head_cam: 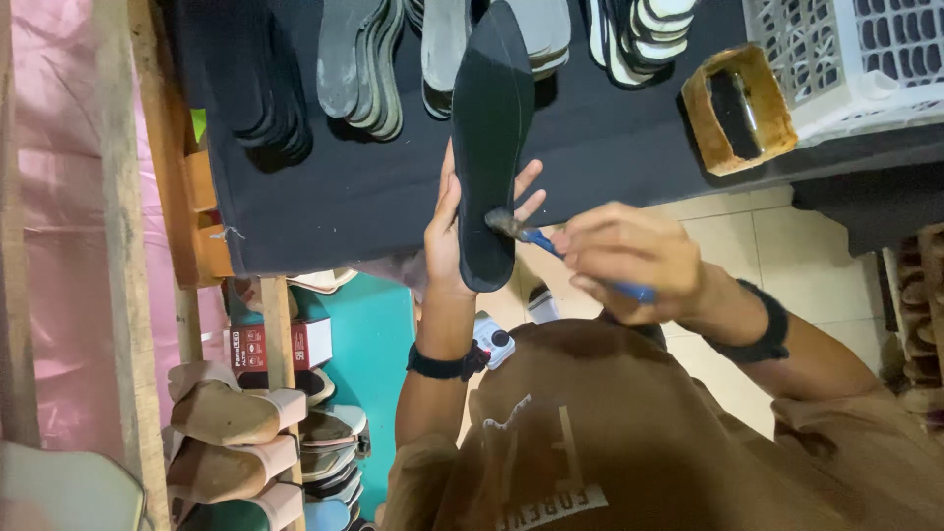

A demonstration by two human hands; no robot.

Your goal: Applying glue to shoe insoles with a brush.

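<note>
A workbench covered with black cloth [393, 197] fills the far half of the view, with pale floor tiles [747, 246] showing near its right end and a wooden frame [123, 246] with pink sheeting behind it on the left. Stacks of flat insoles [364, 69] in black, grey and cream lie along the far edge of the cloth; their far ends are cut off by the frame. Below the bench on the near left, a shelf holds rows of unfinished shoes [231, 418], partly hidden by the wooden upright. The person's brown-shirted torso covers the near centre and hides whatever lies beneath it. The left hand [452, 231] is opened flat behind a long black pointed sole [489, 147], fingers spread and supporting it from the back, with the sole standing just over the near edge of the bench. The right hand [629, 256] is closed around the blue handle of a small brush [521, 231], whose bristle tip touches the lower part of the sole. At the far right stands a white perforated plastic basket [846, 59], contents not discernible, and just left of it a glue-crusted rectangular tin [737, 108] with a dark interior.
</note>
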